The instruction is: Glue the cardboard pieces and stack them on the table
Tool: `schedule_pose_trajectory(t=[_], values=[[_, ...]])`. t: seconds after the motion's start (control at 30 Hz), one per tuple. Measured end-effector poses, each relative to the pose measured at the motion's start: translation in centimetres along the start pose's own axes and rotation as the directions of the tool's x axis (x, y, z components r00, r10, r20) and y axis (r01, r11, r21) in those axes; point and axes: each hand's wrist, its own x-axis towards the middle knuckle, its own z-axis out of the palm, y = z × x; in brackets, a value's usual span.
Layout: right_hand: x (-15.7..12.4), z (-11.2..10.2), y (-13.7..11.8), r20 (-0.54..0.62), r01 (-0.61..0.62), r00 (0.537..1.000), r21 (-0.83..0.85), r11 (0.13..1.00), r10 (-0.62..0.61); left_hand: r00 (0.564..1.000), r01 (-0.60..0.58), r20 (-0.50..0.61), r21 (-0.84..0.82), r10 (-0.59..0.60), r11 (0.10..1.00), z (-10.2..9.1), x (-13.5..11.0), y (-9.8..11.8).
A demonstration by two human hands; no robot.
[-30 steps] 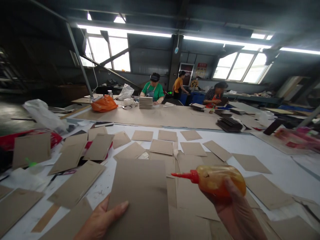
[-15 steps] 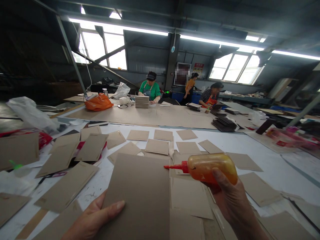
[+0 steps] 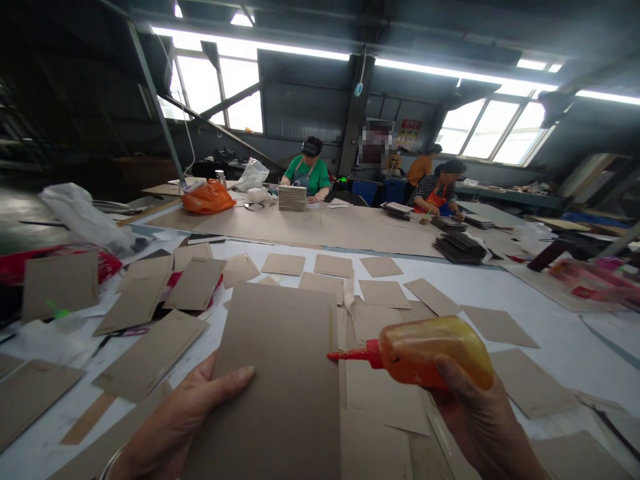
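My left hand [image 3: 200, 403] grips a large grey-brown cardboard sheet [image 3: 280, 380] by its left edge, thumb on the face and the other fingers behind it. The sheet is tilted up toward me. In my right hand [image 3: 475, 413] lies a squeeze bottle of amber glue [image 3: 435, 353], held on its side with fingers wrapped beneath. Its red nozzle [image 3: 353, 355] points left, the tip at the sheet's right edge. A thin glossy glue line shows along that edge above the tip.
Many cardboard pieces [image 3: 383, 293] lie spread over the white table [image 3: 505, 290], several with glue strips. Behind it, a brown-covered table [image 3: 340, 227] bears an orange bag [image 3: 207, 197] and stacked boards [image 3: 293, 198]. Co-workers sit and stand beyond. Scissors [image 3: 133, 331] lie at left.
The nozzle has moved down along the sheet's right edge, leaving a glue line above it. My view has shifted slightly; a co-worker at the back has moved right.
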Motion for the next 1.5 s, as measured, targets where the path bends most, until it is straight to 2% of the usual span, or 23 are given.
schedule_pose_trajectory(t=[0.17,0.4,0.63,0.83,0.97,1.1,1.23,1.33,1.5], values=[[-0.8,-0.8,0.2,0.017,-0.023,1.0,-0.026,0.999,0.024,0.999,-0.037,-0.002,0.018,0.037,0.999,0.3,-0.2,0.7],[-2.8,0.4,0.0,-0.079,-0.051,0.996,-0.06,0.997,0.046,0.993,-0.087,-0.074,0.072,0.092,0.994,0.4,0.0,1.9],[-4.0,0.2,0.2,-0.194,-0.072,0.98,-0.102,0.992,0.051,0.983,-0.134,-0.109,0.111,0.146,0.985,0.6,0.2,2.2],[-3.8,-0.6,0.2,-0.159,-0.072,0.986,-0.124,0.99,0.051,0.986,-0.132,-0.094,0.099,0.141,0.986,0.6,0.4,2.1],[-2.4,-0.9,0.3,-0.068,-0.054,0.997,-0.085,0.995,0.048,0.993,-0.092,-0.066,0.094,0.098,0.991,0.6,0.5,1.8],[-0.6,1.3,0.0,-0.001,0.04,0.999,0.079,0.996,-0.04,0.999,-0.038,-0.024,0.096,0.04,0.995,0.5,0.6,1.0],[0.8,3.2,-0.7,0.019,0.002,1.0,0.272,0.962,-0.007,1.0,-0.005,0.001,0.063,0.005,0.998,0.5,1.1,-0.5],[0.9,3.0,-0.3,-0.019,-0.049,0.998,0.315,0.948,0.058,1.0,0.011,-0.024,0.003,-0.011,1.0,0.8,1.7,-2.1],[0.0,2.2,1.3,-0.021,-0.095,0.994,0.3,0.949,0.106,0.984,-0.049,-0.175,-0.102,0.031,0.994,1.4,3.0,-5.6]])
